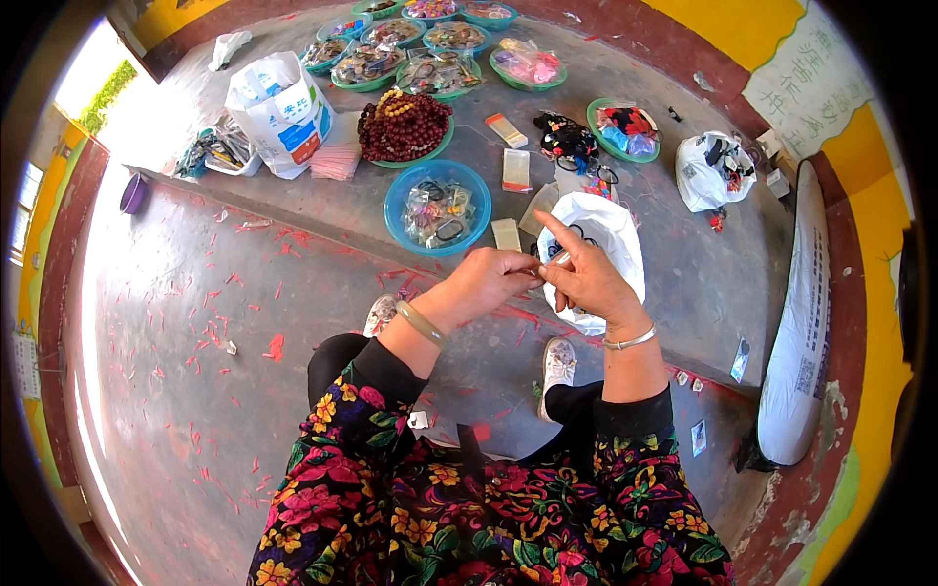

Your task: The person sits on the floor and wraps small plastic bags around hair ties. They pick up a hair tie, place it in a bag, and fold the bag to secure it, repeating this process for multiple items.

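Observation:
My left hand [489, 283] and my right hand [592, 279] meet in front of me, fingertips almost touching. Each is closed in a pinch, and whatever lies between the fingers is too small to make out. The right index finger points up and away from the pinch. Just beyond and partly under the right hand stands an open white plastic bag [619, 227] with black bands inside. A blue basin [396, 210] left of it holds small clear packets [437, 207]. Pale flat boxes [516, 171] lie between basin and bag.
Several basins of packaged goods [455, 37] crowd the raised floor ahead. A green tray bears dark red bead strings [405, 127]. A white shopping bag [283, 112] is at left, another filled bag [713, 171] at right. A long white wrapped roll [796, 322] leans by the right wall. Red scraps litter the floor.

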The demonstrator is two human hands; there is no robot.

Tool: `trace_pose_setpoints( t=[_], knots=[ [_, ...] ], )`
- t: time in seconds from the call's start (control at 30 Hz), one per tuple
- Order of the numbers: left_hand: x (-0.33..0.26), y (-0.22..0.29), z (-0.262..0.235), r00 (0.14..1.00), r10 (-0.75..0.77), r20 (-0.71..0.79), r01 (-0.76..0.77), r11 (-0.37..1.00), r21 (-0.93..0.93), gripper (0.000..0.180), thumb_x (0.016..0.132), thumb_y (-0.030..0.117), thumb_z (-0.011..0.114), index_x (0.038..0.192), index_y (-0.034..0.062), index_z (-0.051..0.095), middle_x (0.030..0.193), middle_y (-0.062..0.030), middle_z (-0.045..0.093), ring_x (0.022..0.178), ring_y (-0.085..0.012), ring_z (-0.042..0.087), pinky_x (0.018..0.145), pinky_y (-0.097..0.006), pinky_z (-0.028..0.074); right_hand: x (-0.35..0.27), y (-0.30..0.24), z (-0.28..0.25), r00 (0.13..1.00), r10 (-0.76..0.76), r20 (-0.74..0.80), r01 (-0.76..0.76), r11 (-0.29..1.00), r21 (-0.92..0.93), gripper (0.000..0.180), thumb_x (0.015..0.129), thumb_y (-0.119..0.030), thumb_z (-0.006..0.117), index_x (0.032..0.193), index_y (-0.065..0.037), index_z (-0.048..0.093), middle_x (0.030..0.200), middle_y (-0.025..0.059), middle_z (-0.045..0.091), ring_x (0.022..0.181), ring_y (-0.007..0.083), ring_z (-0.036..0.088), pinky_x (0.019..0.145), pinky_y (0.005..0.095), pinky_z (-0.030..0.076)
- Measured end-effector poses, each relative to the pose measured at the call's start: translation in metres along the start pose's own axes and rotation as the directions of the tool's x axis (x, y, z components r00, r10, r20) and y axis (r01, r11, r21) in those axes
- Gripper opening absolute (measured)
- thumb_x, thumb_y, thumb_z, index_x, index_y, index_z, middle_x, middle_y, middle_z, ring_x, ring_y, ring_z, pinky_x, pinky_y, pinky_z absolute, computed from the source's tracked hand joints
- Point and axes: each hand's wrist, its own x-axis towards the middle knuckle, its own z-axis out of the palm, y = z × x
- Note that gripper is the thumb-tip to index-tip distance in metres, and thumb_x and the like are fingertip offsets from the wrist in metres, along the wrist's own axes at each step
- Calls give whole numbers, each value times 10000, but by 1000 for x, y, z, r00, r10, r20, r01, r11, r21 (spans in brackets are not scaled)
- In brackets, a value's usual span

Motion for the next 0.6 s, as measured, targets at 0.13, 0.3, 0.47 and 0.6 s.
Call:
trace_pose_setpoints(
  t=[0.13,0.3,0.47,0.6],
  knots=[
    [0,5,-2,1000,6,1,-6,999,40,215,853,138,607,1030,21,640,794,-53,632,680,-87,531,624,-248,455,0,2,0,1000,-22,-15,22,999,31,653,839,-57,545,1420,-127,254,709,51,607,495,86,533,454,232,428],
    [-1,9,-4,999,-38,3,38,998,48,214,866,130,589,1042,17,636,815,-72,645,697,-94,559,633,-255,463,1,1,2,999,-39,-9,40,997,72,662,837,-50,547,1422,-128,247,789,78,631,520,87,544,466,230,438],
    [5,-9,-9,999,-11,-50,15,997,74,226,887,118,554,1066,-4,621,879,-94,665,779,-118,615,678,-254,489,4,3,7,987,-106,-119,119,987,107,658,830,-7,534,1417,-130,264,862,101,640,564,77,556,512,227,458],
    [5,-2,-12,985,-153,-85,127,959,-255,234,905,119,529,1072,-23,612,897,-94,663,839,-136,629,728,-253,508,5,4,7,943,-158,-291,192,977,90,655,817,52,505,1408,-130,289,858,100,641,581,74,559,555,225,470]
  ],
)
